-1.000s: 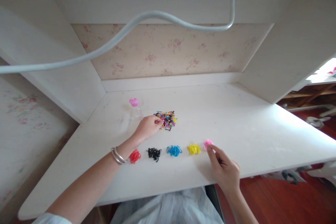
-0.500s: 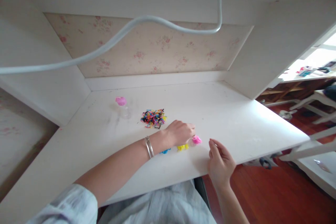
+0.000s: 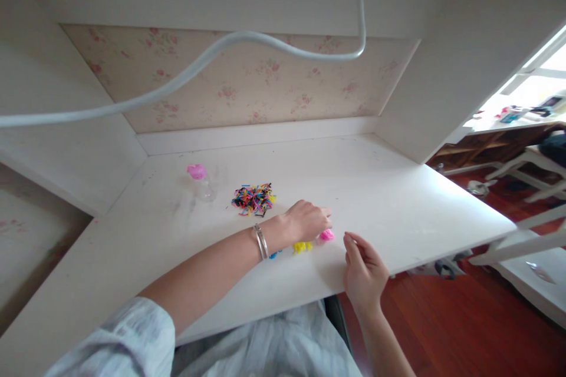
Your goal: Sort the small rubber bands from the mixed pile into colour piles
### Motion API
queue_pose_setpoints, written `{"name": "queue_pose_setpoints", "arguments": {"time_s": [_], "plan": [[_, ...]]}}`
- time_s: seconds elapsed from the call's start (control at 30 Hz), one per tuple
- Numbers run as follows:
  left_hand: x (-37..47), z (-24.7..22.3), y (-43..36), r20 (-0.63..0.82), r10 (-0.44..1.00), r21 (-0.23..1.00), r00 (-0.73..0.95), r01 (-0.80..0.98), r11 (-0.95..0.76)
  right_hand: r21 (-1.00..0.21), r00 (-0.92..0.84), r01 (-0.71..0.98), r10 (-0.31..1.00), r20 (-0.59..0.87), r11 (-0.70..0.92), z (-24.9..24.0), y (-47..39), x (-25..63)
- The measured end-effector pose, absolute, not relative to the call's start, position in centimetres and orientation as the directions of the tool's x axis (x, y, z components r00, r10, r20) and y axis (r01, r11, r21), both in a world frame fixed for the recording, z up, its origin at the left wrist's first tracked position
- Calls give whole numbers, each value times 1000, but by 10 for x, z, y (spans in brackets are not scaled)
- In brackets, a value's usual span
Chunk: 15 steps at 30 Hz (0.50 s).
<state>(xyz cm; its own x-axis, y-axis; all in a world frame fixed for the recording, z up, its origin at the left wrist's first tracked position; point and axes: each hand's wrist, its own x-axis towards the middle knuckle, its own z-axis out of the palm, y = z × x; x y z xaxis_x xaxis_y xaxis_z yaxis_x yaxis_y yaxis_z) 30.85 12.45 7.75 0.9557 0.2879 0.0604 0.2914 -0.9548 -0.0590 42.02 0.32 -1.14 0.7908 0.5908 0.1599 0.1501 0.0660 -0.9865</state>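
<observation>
My left hand, with silver bracelets on its wrist, is closed with fingers curled down above a small pink pile. Whatever its fingertips hold, if anything, is hidden behind the hand. Under the wrist lie a yellow pile and a partly covered blue pile. To the right of the pink pile, my right hand is closed in a pinch at the table's front edge; what it holds is too small to make out. A mixed heap of small coloured bands or strips lies beyond my left forearm.
A clear bottle with a pink top is at the back left of the white table. A white cable hangs across the upper view. White side panels flank the table, and a white chair is at the right.
The view has shifted slightly, so everything sits a little further left. My left hand has moved slightly right relative to the piles; both hands stay closed.
</observation>
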Motion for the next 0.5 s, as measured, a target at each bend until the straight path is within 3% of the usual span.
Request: {"name": "queue_pose_setpoints", "arguments": {"time_s": [0.27,0.5], "plan": [[259,104,133,219,466,-30,857,483,-875,-976,772,210,603,202,57,-12,3,422],[137,123,109,443,738,318,509,680,-660,-973,758,230,626,185,9,-10,3,420]]}}
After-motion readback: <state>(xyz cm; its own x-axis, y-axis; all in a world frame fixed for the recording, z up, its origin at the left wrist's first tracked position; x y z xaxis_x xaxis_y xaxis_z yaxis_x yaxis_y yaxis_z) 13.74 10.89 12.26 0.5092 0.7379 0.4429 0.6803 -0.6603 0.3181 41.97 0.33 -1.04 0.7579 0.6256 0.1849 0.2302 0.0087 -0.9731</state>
